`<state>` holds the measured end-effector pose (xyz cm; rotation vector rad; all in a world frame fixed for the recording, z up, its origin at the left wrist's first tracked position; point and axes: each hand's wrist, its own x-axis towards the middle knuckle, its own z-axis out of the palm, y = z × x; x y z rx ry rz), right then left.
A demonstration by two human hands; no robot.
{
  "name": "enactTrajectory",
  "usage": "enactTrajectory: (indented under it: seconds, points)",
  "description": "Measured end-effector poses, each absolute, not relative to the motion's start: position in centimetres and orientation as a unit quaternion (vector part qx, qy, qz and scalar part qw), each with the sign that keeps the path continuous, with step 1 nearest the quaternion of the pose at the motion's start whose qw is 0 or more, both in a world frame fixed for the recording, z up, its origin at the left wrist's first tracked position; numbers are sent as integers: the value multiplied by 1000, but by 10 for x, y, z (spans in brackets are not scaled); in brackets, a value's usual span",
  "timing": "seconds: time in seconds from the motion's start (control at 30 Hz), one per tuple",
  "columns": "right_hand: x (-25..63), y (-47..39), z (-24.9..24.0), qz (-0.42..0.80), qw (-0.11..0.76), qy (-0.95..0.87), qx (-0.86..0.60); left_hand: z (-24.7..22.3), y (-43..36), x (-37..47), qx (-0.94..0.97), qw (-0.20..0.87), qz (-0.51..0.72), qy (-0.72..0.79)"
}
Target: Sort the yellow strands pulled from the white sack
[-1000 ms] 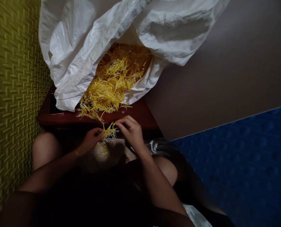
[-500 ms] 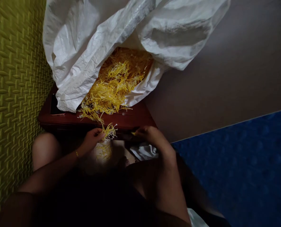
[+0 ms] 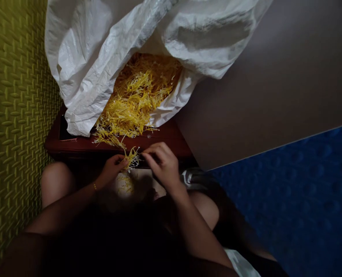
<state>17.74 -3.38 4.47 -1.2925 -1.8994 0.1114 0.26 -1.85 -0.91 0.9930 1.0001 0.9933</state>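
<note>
A white woven sack [image 3: 87, 73] lies open on a dark red surface [image 3: 171, 140], with a heap of thin yellow strands with pale tips [image 3: 136, 100] spilling from its mouth. Just below the heap, my left hand [image 3: 115, 166] pinches a small bunch of yellow strands [image 3: 132, 157]. To the right of that bunch is my right hand [image 3: 161, 163], its thumb and forefinger pressed together at the pale tips. Whatever is between those fingertips is too small to make out.
A dark phone-like object [image 3: 65, 129] lies partly under the sack's left side. Yellow strands [image 3: 125, 184] also lie lower down, between my knees. A yellow textured mat [image 3: 15, 115] is at left, a grey-brown panel [image 3: 260, 88] and blue mat [image 3: 298, 192] at right.
My right hand has moved left, up to the bunch; before, it was farther right with a bit of yellow at its fingertips. My left hand still holds the bunch.
</note>
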Motion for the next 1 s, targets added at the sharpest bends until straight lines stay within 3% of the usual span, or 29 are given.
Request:
enactTrajectory:
  seconds: [0.27,0.47,0.67,0.87,1.0]
  points:
    - [156,-29,37,74,335,-820,-458,-6,-23,2,423,673,436,423]
    - [159,-23,37,226,493,-690,-480,2,-24,-1,442,682,425,397]
    - [151,-21,24,374,580,-507,-516,15,-23,3,468,667,431,389]
    - [154,-13,23,384,633,-453,-496,14,-22,6,492,646,439,384]
    - [202,5,37,283,734,-371,-495,8,-24,1,488,649,429,396]
